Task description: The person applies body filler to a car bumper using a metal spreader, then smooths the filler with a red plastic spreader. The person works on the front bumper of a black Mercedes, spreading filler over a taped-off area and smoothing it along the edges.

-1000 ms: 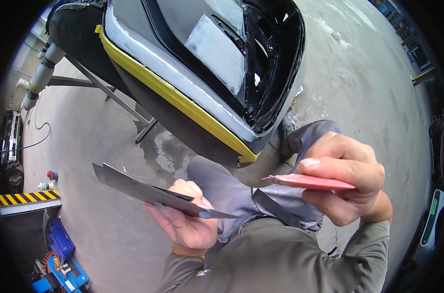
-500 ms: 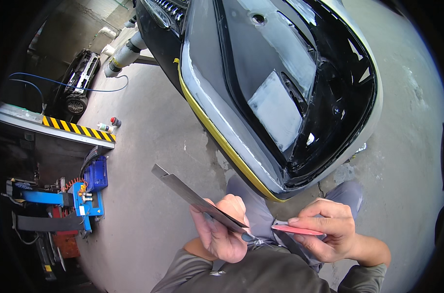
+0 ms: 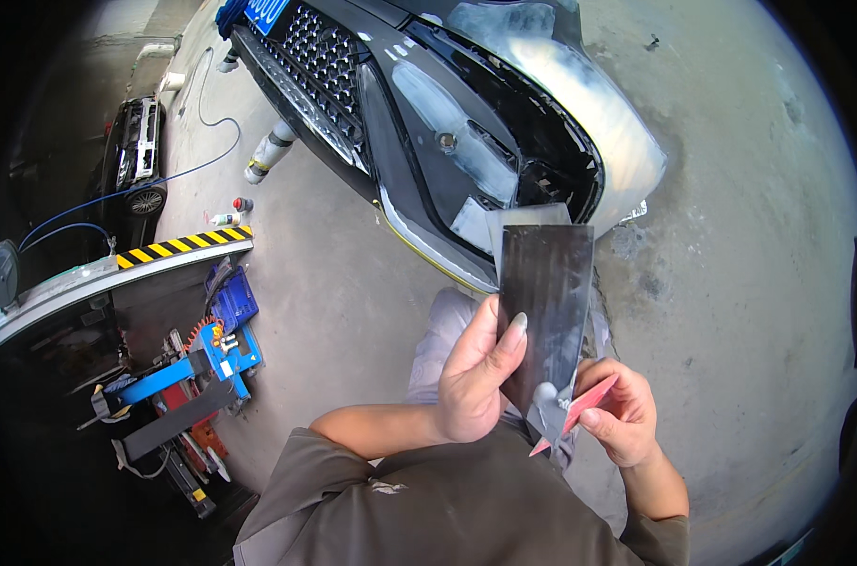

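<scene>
My left hand [image 3: 474, 379] is closed around the edge of a dark flat metal plate [image 3: 549, 302], thumb on its face. Behind its far end shows a paler flat piece [image 3: 527, 216]. A dab of grey putty [image 3: 547, 404] lies on the plate's near end. My right hand [image 3: 628, 424] pinches a thin red spreader [image 3: 592, 400] against that near end, beside the putty. Ahead stands a car bumper [image 3: 405, 123], with pale filler patches [image 3: 438, 99] and a yellow strip on its lower edge. The plates hide part of it.
A blue machine [image 3: 178, 377] with a blue crate [image 3: 232, 300] stands at left, below a ledge with yellow-black striping [image 3: 185, 245]. Two small containers [image 3: 232, 215] sit on the floor. Farther off are a blue hose [image 3: 117, 195] and another car part with a wheel [image 3: 143, 156].
The plate has turned from nearly edge-on to face-up and moved right. The red spreader has come over to its near end. The view has shifted, so more of the bumper shows.
</scene>
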### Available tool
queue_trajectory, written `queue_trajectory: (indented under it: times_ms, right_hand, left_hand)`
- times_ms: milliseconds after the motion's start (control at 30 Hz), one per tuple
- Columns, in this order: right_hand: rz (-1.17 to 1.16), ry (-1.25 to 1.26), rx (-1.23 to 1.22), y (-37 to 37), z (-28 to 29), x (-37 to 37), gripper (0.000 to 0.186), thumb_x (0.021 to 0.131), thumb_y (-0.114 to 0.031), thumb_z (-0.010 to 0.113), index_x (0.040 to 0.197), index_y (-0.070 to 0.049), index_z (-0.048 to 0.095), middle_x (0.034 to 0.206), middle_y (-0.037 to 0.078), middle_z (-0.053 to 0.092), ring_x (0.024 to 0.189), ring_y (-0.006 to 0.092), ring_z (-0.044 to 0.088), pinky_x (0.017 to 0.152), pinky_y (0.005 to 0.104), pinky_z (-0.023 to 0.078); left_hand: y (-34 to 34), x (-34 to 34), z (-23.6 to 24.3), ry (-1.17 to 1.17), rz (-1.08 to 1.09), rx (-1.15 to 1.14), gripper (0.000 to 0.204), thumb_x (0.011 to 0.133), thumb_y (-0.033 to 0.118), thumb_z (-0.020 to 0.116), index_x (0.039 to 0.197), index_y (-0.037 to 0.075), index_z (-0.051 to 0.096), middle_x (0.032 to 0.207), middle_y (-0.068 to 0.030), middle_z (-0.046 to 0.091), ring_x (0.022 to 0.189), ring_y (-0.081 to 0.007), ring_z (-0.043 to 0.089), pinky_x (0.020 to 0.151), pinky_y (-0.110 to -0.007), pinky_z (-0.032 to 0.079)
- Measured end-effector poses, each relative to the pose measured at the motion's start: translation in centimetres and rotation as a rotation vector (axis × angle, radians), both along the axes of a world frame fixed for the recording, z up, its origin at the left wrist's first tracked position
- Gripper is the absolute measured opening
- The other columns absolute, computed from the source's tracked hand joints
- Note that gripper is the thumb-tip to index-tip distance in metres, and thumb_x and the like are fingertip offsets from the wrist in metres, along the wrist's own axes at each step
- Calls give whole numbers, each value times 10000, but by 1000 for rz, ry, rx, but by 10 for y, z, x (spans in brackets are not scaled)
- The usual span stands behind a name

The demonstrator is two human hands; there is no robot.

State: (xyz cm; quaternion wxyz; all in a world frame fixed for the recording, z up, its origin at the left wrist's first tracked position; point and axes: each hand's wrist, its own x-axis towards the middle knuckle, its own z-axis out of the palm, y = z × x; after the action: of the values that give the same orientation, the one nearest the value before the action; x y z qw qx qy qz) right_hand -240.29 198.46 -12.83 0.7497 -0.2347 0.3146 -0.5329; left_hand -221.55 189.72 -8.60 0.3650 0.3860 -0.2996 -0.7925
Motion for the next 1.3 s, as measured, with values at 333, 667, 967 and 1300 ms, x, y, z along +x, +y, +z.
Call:
queue_trajectory:
  times_ms: [333,667,967,1300]
  right_hand:
    - [-862,167,514,3,20,21,290,1014,-112,618,1284,-7,604,1187,64,690,1071,134,647,974,324,507]
    - [-390,1478,147,-129,24,211,278,755,37,771,1025,-12,729,870,106,719,730,239,664,650,315,511]
    - [-179,1689,-185,-231,-21,235,230,741,-33,761,966,-79,746,844,52,654,754,244,627,658,357,517]
    - [-158,1767,-314,-218,-39,242,232,745,-56,764,976,-75,751,854,57,662,772,252,638,683,360,535]
  left_hand:
    - [-59,61,-25,99,-413,473,389,1107,164,425,1457,-4,423,1333,-77,606,1194,-96,572,1021,-269,447]
    - [-118,228,-116,-87,-968,776,416,1087,224,518,1417,-26,478,1274,-48,634,1147,-82,560,1013,-249,428]
    - [-127,306,-127,-120,-819,792,347,1079,220,539,1338,-9,557,1208,-27,648,1084,-81,566,988,-250,425]
    - [-89,328,-133,-142,-700,779,371,1086,193,519,1377,-37,521,1322,-62,619,1190,-116,558,1055,-262,405]
